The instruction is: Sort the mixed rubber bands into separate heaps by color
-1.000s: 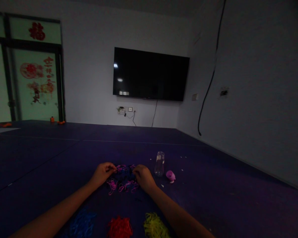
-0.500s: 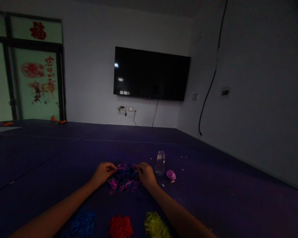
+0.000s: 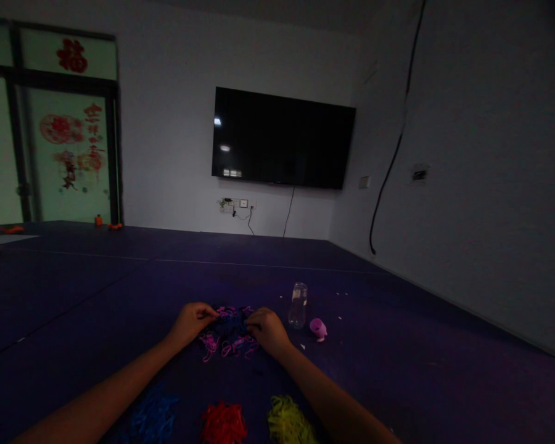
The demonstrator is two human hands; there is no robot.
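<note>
A loose pile of dark blue, purple and pink rubber bands (image 3: 234, 327) lies on the dark purple surface, with pink loops spilling along its near side. At its left edge, my left hand (image 3: 194, 324) is closed in a pinch at the bands. My right hand (image 3: 268, 330) pinches into the pile from the right, thumb and finger together. The strands between the fingertips are too small and dark to make out singly. Closer to me lie three heaps of bands: blue (image 3: 152, 416), red (image 3: 224, 423) and yellow (image 3: 289, 420).
Right of my right hand stands a clear plastic bottle (image 3: 298, 305), beside a small pink-purple cap-like piece (image 3: 319, 328). White scraps dot the purple surface (image 3: 398, 345). Orange items (image 3: 115, 226) sit at the far left edge. A television (image 3: 284, 139) hangs on the far wall.
My right hand has shifted slightly left and down, deeper into the pile. My left hand stays in its place. The bottle and heaps have not moved.
</note>
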